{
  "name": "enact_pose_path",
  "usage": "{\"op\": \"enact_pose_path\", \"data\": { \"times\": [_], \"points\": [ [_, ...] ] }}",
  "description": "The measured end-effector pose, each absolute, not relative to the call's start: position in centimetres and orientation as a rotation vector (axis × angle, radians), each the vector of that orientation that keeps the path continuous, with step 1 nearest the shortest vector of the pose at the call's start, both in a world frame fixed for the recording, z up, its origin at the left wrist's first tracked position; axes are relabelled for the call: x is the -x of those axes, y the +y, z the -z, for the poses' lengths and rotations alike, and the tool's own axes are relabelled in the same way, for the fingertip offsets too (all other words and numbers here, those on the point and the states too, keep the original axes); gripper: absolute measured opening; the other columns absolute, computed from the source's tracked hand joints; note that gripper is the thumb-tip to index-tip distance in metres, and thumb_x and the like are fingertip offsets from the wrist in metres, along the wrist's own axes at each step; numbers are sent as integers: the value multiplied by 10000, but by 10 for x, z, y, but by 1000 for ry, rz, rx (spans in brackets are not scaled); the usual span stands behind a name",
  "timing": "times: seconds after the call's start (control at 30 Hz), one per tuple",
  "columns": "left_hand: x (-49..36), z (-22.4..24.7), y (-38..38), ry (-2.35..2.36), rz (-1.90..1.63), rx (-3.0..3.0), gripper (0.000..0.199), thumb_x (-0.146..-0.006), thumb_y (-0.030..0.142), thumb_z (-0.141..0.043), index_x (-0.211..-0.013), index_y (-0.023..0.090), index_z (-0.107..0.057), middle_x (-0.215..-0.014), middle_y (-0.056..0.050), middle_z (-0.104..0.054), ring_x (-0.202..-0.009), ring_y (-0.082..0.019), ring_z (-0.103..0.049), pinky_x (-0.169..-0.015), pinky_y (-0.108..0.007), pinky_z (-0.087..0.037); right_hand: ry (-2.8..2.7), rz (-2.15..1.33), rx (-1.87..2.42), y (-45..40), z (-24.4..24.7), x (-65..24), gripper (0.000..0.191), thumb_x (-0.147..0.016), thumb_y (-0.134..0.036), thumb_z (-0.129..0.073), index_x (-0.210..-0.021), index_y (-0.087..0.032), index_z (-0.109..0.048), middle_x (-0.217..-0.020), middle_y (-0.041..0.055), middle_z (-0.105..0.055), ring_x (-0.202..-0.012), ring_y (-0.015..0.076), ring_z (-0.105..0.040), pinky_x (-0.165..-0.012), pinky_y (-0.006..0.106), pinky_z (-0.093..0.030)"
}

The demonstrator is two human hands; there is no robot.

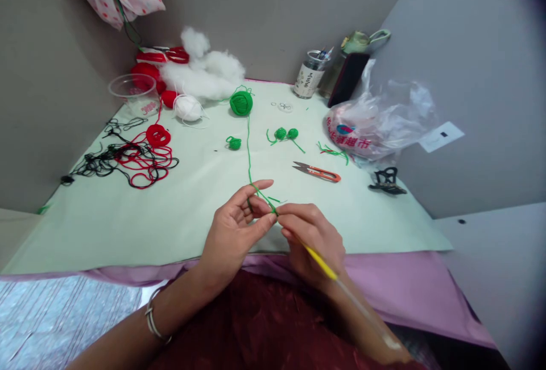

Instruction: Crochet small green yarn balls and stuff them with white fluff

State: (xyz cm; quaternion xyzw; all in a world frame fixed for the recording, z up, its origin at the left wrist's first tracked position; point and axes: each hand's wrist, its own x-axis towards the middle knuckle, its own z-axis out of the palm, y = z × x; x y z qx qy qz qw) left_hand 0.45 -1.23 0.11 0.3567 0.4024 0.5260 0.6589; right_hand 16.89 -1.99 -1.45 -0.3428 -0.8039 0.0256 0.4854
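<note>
Near the table's front edge, my left hand [239,222] pinches green yarn [249,153], which runs over its raised index finger and back to a green yarn ball [241,102]. My right hand [313,239] is closed around a crochet hook with a yellow handle [319,262], its fingertips meeting the left ones at the small green stitches. The hook's tip is hidden at the fingers. Beyond the hands are a small green ball [234,143], two little green crocheted balls [286,133] with yarn tails, and orange-handled thread snips [318,172].
Tangled black and red yarn [145,159], a clear cup [135,94], white stuffing [209,74] and a white yarn ball [188,107] lie left. On the right are a pen holder [309,77], a phone [347,79], a plastic bag [375,125] and a black hair clip [387,181].
</note>
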Motion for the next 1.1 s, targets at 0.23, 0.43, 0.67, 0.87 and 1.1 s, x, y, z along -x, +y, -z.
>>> {"op": "enact_pose_path", "data": {
  "times": [0.23, 0.43, 0.67, 0.87, 1.1],
  "points": [
    [2, 1, -4, 731, -1008, -439, 415, -781, 214, -855, -1187, 170, -786, -882, -17, -702, -784, -112, -637, -829, -250, -524, -1752, -219, 854, -19, 12, -163, 303, -970, -73, -594, -1155, -254, -751, -983, 65, -757, -898, 206, -734, -761, 339, -619],
    [-1, -4, -7, 754, -1044, -612, 429, -774, 222, -873, -1195, 206, -790, -877, -7, -694, -848, -129, -641, -857, -254, -497, -1407, -744, 799, -14, 6, -157, 223, -1024, -153, -571, -1030, -254, -770, -935, 39, -739, -837, 178, -693, -708, 324, -583],
    [-6, -3, -8, 769, -1120, -572, 480, -771, 241, -893, -1233, 211, -763, -853, 9, -696, -838, -119, -630, -865, -246, -491, -1740, -220, 917, -18, 22, -157, 363, -962, -115, -666, -1252, -317, -752, -1091, 71, -753, -961, 224, -729, -788, 378, -628],
    [0, -3, -2, 710, -1001, -466, 353, -808, 203, -829, -1158, 164, -803, -940, -27, -705, -791, -104, -615, -817, -241, -527, -1551, -452, 924, -17, 10, -163, 239, -998, -130, -605, -1097, -269, -773, -925, 49, -743, -818, 191, -702, -702, 344, -606],
    [-3, -2, -7, 751, -1069, -652, 377, -766, 242, -888, -1131, 211, -799, -906, -20, -732, -899, -153, -672, -911, -292, -509, -1405, -781, 858, -11, 6, -158, 165, -1012, -240, -625, -980, -253, -786, -950, 52, -771, -862, 196, -714, -697, 332, -599]
  ]
}}
